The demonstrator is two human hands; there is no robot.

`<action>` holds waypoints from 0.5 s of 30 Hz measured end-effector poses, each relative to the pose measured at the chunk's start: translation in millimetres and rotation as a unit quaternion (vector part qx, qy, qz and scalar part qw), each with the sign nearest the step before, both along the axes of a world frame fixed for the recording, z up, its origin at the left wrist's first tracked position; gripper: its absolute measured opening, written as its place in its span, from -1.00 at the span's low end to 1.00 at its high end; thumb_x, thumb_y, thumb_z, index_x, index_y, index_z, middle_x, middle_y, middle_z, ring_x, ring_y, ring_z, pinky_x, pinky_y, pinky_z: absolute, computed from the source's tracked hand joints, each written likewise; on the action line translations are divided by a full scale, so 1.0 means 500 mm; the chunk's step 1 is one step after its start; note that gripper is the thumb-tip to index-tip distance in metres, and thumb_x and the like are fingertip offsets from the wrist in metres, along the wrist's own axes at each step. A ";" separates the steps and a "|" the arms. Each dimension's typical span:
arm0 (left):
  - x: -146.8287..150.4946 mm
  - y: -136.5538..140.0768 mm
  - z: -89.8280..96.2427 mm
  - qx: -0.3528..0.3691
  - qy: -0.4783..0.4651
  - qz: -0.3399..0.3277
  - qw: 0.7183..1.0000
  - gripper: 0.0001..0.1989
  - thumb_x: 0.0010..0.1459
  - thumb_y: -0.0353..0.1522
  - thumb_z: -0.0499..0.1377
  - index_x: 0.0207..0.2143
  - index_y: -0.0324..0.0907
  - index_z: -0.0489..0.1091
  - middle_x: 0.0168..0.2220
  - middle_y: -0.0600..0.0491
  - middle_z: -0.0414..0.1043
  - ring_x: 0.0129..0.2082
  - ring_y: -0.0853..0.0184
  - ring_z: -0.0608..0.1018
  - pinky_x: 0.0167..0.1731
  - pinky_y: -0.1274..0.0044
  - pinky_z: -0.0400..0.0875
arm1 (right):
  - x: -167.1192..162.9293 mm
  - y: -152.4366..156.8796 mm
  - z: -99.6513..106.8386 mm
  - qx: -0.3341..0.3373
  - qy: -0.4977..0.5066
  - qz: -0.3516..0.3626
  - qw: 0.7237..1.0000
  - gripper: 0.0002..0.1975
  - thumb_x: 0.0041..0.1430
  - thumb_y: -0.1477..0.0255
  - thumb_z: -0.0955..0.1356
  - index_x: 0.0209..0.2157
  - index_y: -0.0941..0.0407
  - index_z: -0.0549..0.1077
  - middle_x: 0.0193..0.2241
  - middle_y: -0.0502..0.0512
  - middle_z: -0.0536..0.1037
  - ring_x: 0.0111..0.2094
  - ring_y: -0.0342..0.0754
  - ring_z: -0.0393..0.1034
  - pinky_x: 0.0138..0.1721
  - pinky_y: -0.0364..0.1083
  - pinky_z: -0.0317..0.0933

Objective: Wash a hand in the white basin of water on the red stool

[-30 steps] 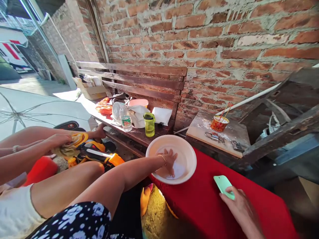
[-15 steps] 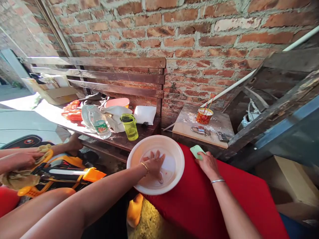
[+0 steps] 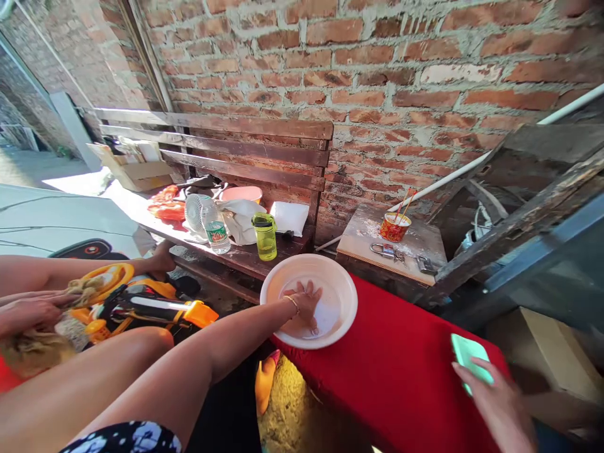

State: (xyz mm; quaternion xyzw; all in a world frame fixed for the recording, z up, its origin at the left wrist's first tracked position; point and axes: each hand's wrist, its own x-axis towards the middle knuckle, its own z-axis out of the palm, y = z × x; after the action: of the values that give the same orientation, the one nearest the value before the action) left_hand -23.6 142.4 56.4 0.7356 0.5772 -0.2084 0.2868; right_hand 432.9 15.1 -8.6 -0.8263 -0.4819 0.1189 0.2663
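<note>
In the pinkish-white plastic basin (image 3: 346,321), my left hand (image 3: 304,306) rests with its fingers spread, down in the shallow water. A bracelet circles that wrist, and nothing shows in the hand's grasp. The basin stands at the far-left end of a table covered with a red cloth (image 3: 396,352). Toward the right side, my right hand (image 3: 500,399) is closed around a mint-green phone (image 3: 472,360), held over the cloth. Motion slightly blurs this hand.
A wooden bench (image 3: 245,267) carries a water bottle (image 3: 217,233), a yellow-green bottle (image 3: 265,238) and a small fan. Padlocks (image 3: 384,251) and a red tin (image 3: 395,228) sit on a small table. Another person's hands (image 3: 35,311) hold a cloth at left. A cardboard box (image 3: 552,352) stands right.
My right hand has swung right and nearer with the phone, away from the basin. My left hand stays in the basin. The view has shifted, and the other person's hands have moved slightly.
</note>
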 end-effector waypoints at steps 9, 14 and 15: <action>-0.008 0.000 -0.020 0.031 0.044 -0.026 0.998 0.57 -0.36 0.15 0.45 0.51 -0.07 -0.41 0.49 -0.28 -0.64 0.41 -0.52 -0.32 0.15 -0.35 0.00 | -0.481 0.076 0.039 -0.038 -0.047 0.172 0.983 -0.63 0.08 0.35 0.42 -0.03 -0.02 0.54 -0.10 0.14 0.54 -0.09 0.07 0.47 -0.06 -0.06 0.28; -0.004 0.000 -0.018 0.030 0.027 -0.034 0.999 0.67 -0.49 0.16 0.49 0.51 -0.14 -0.39 0.49 -0.36 -0.59 0.39 -0.57 -0.31 0.19 -0.31 -0.02 | -0.269 -0.019 0.052 -0.076 -0.080 0.063 0.992 -0.63 0.19 0.28 0.30 -0.01 0.06 0.52 -0.21 0.22 0.52 -0.16 0.13 0.47 -0.10 0.04 0.33; -0.003 -0.001 -0.018 0.033 0.026 -0.032 0.999 0.67 -0.49 0.16 0.49 0.51 -0.12 -0.38 0.49 -0.34 -0.58 0.39 -0.58 -0.30 0.18 -0.32 -0.01 | -0.197 -0.054 0.050 -0.090 -0.083 0.023 0.992 -0.61 0.19 0.23 0.28 -0.03 0.08 0.52 -0.27 0.23 0.52 -0.21 0.17 0.48 -0.15 0.08 0.35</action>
State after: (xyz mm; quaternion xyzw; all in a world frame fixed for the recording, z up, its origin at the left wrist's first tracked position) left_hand -24.9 141.8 47.5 0.7571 0.5675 -0.2170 0.2401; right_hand 334.5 -11.9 16.2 -0.8427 -0.5085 0.0989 0.1470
